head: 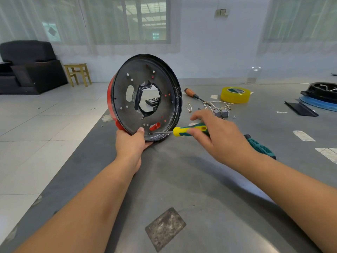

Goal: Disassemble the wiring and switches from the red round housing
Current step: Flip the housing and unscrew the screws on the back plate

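Steadying the red round housing (145, 96) upright on the table (200, 179), my left hand (131, 143) grips its lower rim; my right hand (217, 132) holds the screwdriver (187, 130) horizontal, tip leftward at a bottom-rim screw.

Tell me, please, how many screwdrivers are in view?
2, perhaps 3. A yellow-green screwdriver is in the right hand; an orange-handled one lies on the table beside the tape. The teal handle behind the right wrist may be another.
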Action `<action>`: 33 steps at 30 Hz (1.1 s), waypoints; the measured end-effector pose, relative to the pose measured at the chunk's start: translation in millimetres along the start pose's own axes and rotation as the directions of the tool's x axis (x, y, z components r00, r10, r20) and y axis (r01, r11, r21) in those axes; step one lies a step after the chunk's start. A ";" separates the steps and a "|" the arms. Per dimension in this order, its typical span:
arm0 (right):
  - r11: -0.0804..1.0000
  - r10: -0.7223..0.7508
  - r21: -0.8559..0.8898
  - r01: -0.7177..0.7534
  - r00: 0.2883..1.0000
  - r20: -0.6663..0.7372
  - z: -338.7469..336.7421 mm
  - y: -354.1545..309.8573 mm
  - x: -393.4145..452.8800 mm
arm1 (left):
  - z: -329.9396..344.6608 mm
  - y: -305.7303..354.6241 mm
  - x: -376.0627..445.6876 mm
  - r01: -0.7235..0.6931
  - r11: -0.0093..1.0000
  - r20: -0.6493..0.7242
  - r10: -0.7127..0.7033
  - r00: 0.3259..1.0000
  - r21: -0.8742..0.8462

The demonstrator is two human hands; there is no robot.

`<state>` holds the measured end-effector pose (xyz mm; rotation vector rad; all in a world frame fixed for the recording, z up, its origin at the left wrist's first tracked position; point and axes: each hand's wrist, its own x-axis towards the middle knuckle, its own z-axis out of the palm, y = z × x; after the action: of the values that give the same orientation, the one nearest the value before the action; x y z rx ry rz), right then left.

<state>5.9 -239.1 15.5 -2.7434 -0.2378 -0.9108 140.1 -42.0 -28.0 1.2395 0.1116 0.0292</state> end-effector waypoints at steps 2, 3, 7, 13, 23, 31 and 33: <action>0.984 -0.174 -0.035 0.174 0.985 0.005 0.0 12.1 -4.4 | -0.8 0.7 0.2 0.010 1.000 0.002 -0.010 1.000 -0.018; 0.985 -0.173 0.023 0.173 0.985 -0.019 1.1 18.1 -6.4 | -0.9 0.5 -0.1 0.011 1.000 0.007 -0.011 1.000 -0.017; 0.901 0.112 0.425 -0.088 0.993 -0.033 9.7 20.8 -11.3 | -0.1 -1.3 -2.1 -0.008 0.999 0.014 0.008 1.000 0.033; 0.943 0.311 0.141 -0.303 0.950 -0.040 13.3 15.3 -10.4 | -1.5 -3.3 -0.5 -0.040 0.998 0.023 0.039 0.999 0.047; 0.765 0.300 0.604 -0.223 0.954 -0.027 16.6 18.8 -9.2 | -2.2 -5.0 0.8 -0.043 0.997 0.012 0.042 0.999 0.068; 0.950 0.220 0.248 -0.191 0.971 -0.094 11.5 23.8 -7.6 | -1.4 -5.7 2.1 -0.048 0.998 -0.012 0.049 0.999 0.049; 0.945 0.128 0.316 -0.087 0.985 -0.113 10.1 21.2 -10.3 | -1.8 -6.5 2.6 -0.051 0.997 -0.015 0.052 0.999 0.064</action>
<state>8.3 -257.4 -2.3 -2.3739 -0.1860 -0.9327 142.2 -42.2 -34.9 1.3060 0.0961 0.0814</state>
